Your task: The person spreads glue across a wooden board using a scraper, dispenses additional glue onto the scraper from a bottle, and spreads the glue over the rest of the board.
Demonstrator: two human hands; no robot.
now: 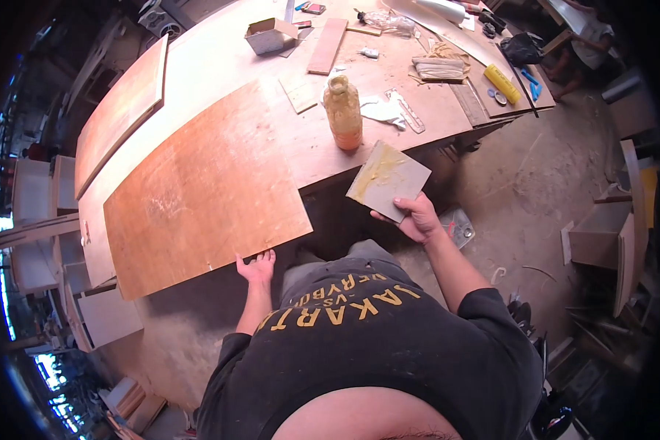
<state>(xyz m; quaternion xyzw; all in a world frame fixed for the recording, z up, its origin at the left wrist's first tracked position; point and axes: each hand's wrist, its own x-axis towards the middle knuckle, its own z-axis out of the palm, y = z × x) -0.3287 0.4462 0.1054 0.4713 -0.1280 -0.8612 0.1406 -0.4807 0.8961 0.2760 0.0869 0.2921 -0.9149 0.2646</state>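
My right hand (pixel 416 218) grips the lower corner of a flat, square grey board (pixel 397 176), thumb on top and fingers beneath. Yellowish paste, like glue, is smeared across the board's upper left part. My left hand (pixel 256 269) is at the near edge of a large brown plywood sheet (pixel 198 183), fingers spread and fingertips at the edge; whether they bear any weight I cannot tell. The sheet lies on the workbench and juts past its front edge. A plastic bottle (pixel 343 114) with yellow-orange contents stands upright on the bench, just beyond the grey board.
On the workbench (pixel 411 158) are another wooden panel (pixel 125 117) at left, an open metal box (pixel 271 37), a wood strip (pixel 328 46), a yellow tube (pixel 501 83) and rags (pixel 381 110). Cabinet parts (pixel 601 238) stand at right. A person (pixel 590 44) is at the far right.
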